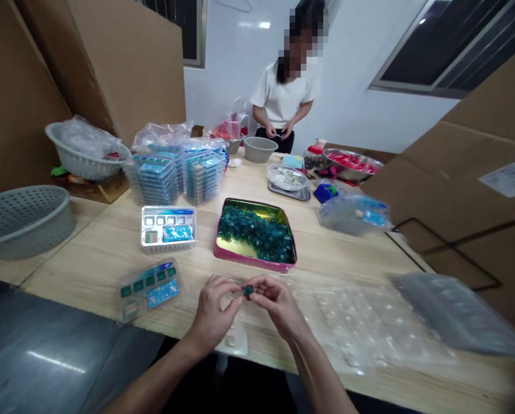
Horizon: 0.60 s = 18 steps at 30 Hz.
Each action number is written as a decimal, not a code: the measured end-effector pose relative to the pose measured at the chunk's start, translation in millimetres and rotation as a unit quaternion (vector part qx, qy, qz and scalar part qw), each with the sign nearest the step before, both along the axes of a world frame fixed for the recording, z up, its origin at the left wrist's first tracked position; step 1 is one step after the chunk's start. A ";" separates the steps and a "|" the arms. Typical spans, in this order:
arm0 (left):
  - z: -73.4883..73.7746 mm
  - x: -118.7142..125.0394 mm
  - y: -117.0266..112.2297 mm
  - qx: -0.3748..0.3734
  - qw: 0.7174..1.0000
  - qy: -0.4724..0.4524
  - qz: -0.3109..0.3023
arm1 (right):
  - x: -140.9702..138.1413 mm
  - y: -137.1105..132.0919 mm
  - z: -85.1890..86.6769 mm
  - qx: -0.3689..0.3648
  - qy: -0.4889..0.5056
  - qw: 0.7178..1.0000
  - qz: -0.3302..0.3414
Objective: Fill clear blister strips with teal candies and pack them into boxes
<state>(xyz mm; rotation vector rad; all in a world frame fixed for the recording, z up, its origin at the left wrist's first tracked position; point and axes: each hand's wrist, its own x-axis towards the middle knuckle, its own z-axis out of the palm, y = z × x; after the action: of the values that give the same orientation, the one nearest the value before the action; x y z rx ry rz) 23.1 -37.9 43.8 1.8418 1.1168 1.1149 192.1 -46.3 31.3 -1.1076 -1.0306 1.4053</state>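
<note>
Near the table's front edge, my left hand [217, 310] and my right hand [279, 305] meet over a clear plastic tray [236, 340]. Between their fingertips is a small dark green piece [248, 290], pinched by the right thumb and fingers, with the left fingertips closed at its side. Beyond them, a pink-rimmed tin [252, 263] with a gold inside holds many similar green pieces [261, 230]. To the left lies a filled tray [149, 290] with green pieces, a blue pen and a blue patterned packet. Behind it, another tray [168, 229] has pen and packet but white-looking wells.
Stacked filled trays [156, 178] stand at the back left, near grey baskets [28, 221]. Clear empty trays [369, 316] lie to the right, beside cardboard [464, 190]. A person in a white shirt [283, 95] stands across the table, hands together. A metal bowl [352, 172] holds red items.
</note>
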 end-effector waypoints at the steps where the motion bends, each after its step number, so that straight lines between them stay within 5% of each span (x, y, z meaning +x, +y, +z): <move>1: 1.4 2.2 2.1 -0.020 1.000 -0.013 0.003 | -5.1 -2.0 -2.1 0.003 0.007 1.000 -0.005; 13: -4.8 -5.2 27.8 -0.284 0.935 -0.196 -0.088 | -19.3 11.2 -3.8 -0.038 0.103 0.992 0.057; 18: -5.7 -2.6 33.8 -0.332 0.915 -0.225 -0.051 | -18.9 17.2 -7.4 -0.011 0.112 0.993 0.033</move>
<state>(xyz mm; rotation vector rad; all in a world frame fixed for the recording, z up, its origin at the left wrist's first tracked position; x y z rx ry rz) 20.5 -4.1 38.1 1.0327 0.9482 0.8836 173.1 -29.1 23.8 -0.9141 -0.8997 1.5575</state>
